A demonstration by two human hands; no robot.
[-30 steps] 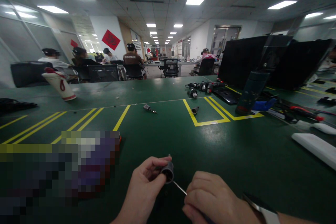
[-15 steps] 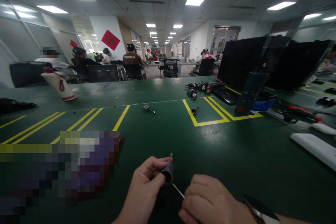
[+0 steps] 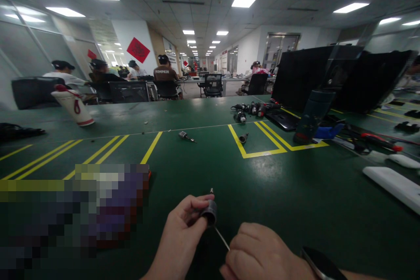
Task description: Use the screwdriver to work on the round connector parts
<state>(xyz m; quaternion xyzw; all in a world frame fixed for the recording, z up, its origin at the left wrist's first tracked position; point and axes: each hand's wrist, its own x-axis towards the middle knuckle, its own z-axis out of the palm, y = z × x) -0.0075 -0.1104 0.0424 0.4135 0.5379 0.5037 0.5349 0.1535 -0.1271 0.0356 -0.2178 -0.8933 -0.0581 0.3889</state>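
My left hand pinches a small grey metal cup-shaped part between thumb and fingers. Its hollow mouth faces toward me, and a narrow tip sticks out beyond the fingers on the far side. A thin metal rod comes out of my closed right hand and reaches the lower rim of the cup-shaped part. The rod's handle, if it has one, is hidden in the fist. Farther off, a similar cup-shaped part lies within yellow tape, and a metal piece with a thin shaft lies to its left.
A blurred-out purple and orange object lies at left. Dark tool parts sit at the back. On the right stand a dark bottle and monitors, with a white slab nearer. A white tumbler leans at the left.
The cup-shaped part has tipped slightly, and its far tip has shifted a little left. My right hand and the rod have drawn slightly left and down, with the rod's end lower at the rim.
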